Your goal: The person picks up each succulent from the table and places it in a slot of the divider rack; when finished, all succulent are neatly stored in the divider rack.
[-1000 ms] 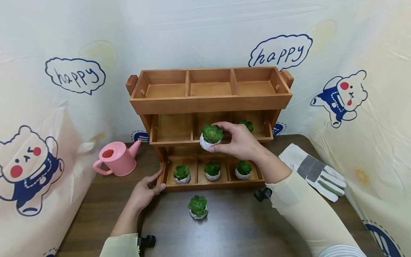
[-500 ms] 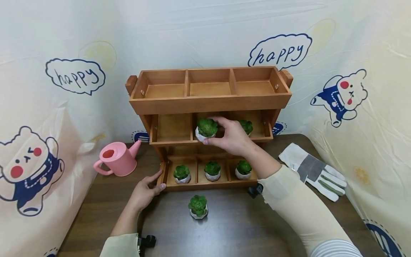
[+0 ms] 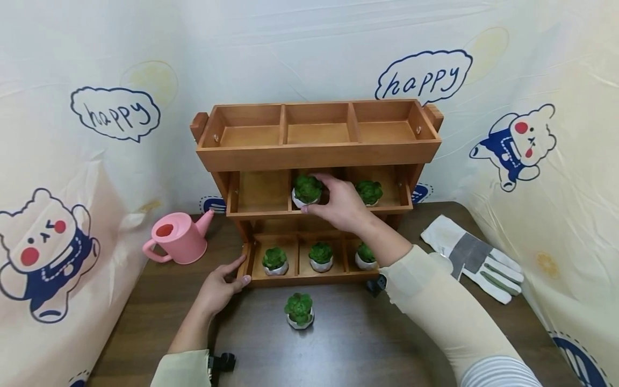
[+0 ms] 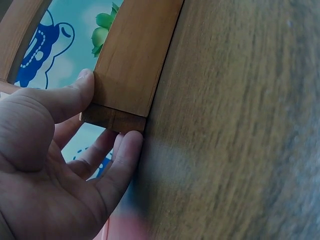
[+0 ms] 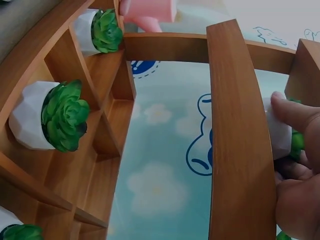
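Note:
In the head view my right hand (image 3: 342,207) holds a small succulent (image 3: 307,189) in a white faceted pot, inside the middle compartment of a three-tier wooden shelf (image 3: 316,157). The front board partly hides that pot (image 5: 278,131) in the right wrist view. My left hand (image 3: 217,289) grips the lower left corner of the shelf, thumb against its front board (image 4: 130,60). Another succulent (image 3: 369,192) sits in the right middle-tier compartment. The bottom tier has a succulent in each compartment: left (image 3: 275,260), centre (image 3: 321,256) and right (image 3: 365,256).
One more potted succulent (image 3: 299,310) stands on the dark wooden table (image 3: 338,344) before the shelf. A pink watering can (image 3: 179,238) is at the left, and a white-grey glove (image 3: 474,258) lies at the right. Printed cloth (image 3: 290,48) hangs behind.
My right hand has carried the succulent left and slightly up, from in front of the middle tier into its centre compartment. My left hand has kept its place on the shelf corner.

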A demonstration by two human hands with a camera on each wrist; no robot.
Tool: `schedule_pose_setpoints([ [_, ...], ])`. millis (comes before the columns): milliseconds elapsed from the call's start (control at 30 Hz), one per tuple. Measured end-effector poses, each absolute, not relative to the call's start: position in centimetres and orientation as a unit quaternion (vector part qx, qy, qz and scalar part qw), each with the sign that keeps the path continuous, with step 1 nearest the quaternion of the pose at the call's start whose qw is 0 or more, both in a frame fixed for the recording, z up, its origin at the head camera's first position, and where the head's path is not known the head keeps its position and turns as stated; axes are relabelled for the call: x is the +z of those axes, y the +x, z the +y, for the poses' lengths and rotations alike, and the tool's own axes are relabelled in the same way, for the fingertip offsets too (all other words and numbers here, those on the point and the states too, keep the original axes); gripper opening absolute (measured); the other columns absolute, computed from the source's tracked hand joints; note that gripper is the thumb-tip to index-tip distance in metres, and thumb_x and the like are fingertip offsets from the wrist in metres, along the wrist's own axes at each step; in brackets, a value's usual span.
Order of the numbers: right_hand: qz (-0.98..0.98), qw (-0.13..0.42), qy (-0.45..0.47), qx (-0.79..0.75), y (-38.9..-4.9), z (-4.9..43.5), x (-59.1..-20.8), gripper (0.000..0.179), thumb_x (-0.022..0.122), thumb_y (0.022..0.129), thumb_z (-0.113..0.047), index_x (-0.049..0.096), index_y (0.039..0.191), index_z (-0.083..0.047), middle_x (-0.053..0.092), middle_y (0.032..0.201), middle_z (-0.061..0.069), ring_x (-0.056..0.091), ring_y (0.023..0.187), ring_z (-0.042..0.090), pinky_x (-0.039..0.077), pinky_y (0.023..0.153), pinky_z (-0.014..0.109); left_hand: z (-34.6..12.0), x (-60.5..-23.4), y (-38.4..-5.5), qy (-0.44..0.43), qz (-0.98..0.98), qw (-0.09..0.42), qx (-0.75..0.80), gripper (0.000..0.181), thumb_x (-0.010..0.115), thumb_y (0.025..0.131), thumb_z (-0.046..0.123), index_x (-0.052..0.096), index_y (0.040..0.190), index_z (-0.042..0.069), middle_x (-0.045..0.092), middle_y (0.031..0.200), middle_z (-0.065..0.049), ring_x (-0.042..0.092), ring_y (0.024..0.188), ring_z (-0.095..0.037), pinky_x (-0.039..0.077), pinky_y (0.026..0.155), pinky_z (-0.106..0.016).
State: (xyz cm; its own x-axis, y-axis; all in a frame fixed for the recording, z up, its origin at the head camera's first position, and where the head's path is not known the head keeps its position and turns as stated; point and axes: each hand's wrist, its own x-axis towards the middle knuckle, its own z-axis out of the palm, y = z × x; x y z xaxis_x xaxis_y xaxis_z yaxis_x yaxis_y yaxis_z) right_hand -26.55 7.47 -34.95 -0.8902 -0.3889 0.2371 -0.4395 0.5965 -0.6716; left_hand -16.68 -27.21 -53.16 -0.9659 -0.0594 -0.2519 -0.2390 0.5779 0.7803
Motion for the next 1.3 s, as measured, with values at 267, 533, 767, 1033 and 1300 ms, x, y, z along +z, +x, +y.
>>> schedule_pose_setpoints([
  [267,-0.91,0.0,0.252,0.33,-26.6,7.2,-34.8,0.08,0.081,0.091,-0.039,0.044,0.157,-0.015,0.054,0.152,0.011,0.056,0.134,0.03,0.046,0.107,0.047,-27.2,-53.1,-16.6,-0.084,0.883,0.101,0.45,0.074,0.078,0.09,0.05,0.048,0.156,0.036,0.05,0.145,-0.018,0.053,0.113,-0.034,0.046,0.096,-0.054],
  [533,-0.913,-0.01,0.259,0.314,-26.4,7.4,-34.7,0.086,0.081,0.09,-0.04,0.038,0.161,-0.017,0.048,0.157,0.01,0.053,0.137,0.03,0.044,0.109,0.048,-27.1,-53.2,-16.6,-0.084,0.88,0.101,0.455,0.073,0.078,0.09,0.049,0.048,0.156,0.036,0.051,0.144,-0.017,0.054,0.111,-0.033,0.046,0.094,-0.052],
  [767,-0.897,-0.004,0.26,0.358,-26.2,7.9,-34.9,0.086,0.082,0.091,-0.035,0.036,0.162,-0.016,0.043,0.161,0.008,0.055,0.135,0.029,0.047,0.106,0.043,-27.2,-53.3,-16.6,-0.084,0.882,0.098,0.452,0.073,0.078,0.091,0.049,0.048,0.156,0.035,0.052,0.143,-0.017,0.053,0.11,-0.033,0.045,0.093,-0.05],
  [1033,-0.867,-0.01,0.258,0.426,-25.5,8.4,-35.1,0.085,0.082,0.091,-0.028,0.037,0.161,-0.013,0.04,0.163,0.006,0.052,0.139,0.03,0.048,0.106,0.04,-27.1,-53.3,-16.7,-0.082,0.883,0.098,0.451,0.073,0.078,0.091,0.048,0.048,0.156,0.035,0.052,0.142,-0.018,0.053,0.111,-0.034,0.045,0.094,-0.051],
  [1300,-0.839,0.012,0.257,0.479,-24.7,8.9,-35.9,0.079,0.082,0.091,-0.027,0.042,0.158,-0.012,0.044,0.16,0.005,0.052,0.139,0.027,0.049,0.105,0.039,-27.0,-53.2,-16.6,-0.081,0.885,0.095,0.448,0.071,0.078,0.092,0.046,0.049,0.156,0.034,0.053,0.141,-0.018,0.055,0.106,-0.032,0.046,0.089,-0.045],
])
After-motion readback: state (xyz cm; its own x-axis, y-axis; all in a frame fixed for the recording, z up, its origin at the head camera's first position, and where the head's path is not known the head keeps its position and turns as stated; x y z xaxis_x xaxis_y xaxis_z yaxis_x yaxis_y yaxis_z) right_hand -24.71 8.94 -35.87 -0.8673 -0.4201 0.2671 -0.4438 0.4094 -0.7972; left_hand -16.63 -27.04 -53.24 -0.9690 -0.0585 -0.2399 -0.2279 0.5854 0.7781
